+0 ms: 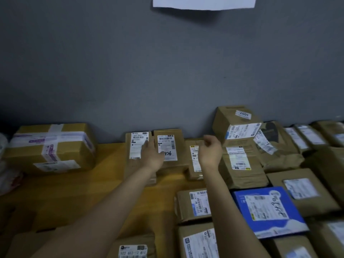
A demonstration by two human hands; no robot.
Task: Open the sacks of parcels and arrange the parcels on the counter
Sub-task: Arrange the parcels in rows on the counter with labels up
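Note:
Brown cardboard parcels with white labels cover the wooden counter (78,190). My left hand (151,154) lies flat, fingers apart, across two small upright boxes at the wall: one on the left (135,144) and one marked with handwritten digits (170,146). My right hand (211,151) hovers just to the right with loosely curled fingers and nothing in it, above a narrow parcel (194,161). A tilted box labelled 2001 (236,123) rests on other parcels beyond that hand. No sack is clearly visible.
A large taped box (52,148) stands at the back left. A blue parcel (268,211) lies at the right among several brown ones. White plastic bags (7,175) sit at the left edge. A grey wall backs the counter.

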